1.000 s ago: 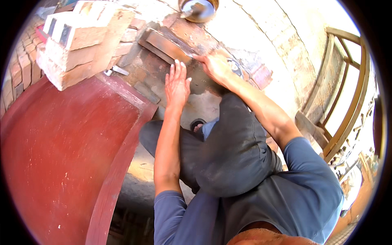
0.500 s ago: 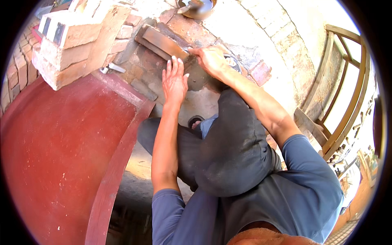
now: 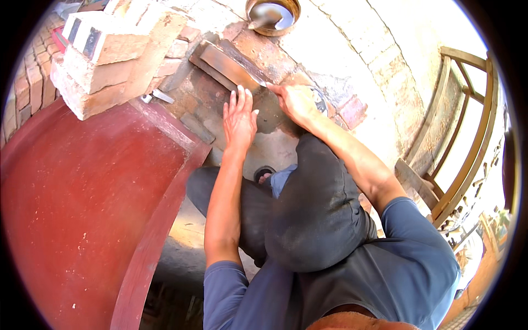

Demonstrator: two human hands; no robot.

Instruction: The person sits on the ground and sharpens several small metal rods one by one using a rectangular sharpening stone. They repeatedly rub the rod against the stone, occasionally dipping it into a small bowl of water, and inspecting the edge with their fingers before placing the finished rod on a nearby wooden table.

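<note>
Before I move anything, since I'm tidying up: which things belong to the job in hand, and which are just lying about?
In use: thin blade-like tool in the right hand; brown block near the left hand; perhaps the bowl.

Seemingly just lying about: stacked bricks; red panel; wooden frame.

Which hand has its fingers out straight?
The left hand, fingers extended at the near end of the brown slab. The right hand differs: its fingers are curled, apparently around a thin blade-like piece.
</note>
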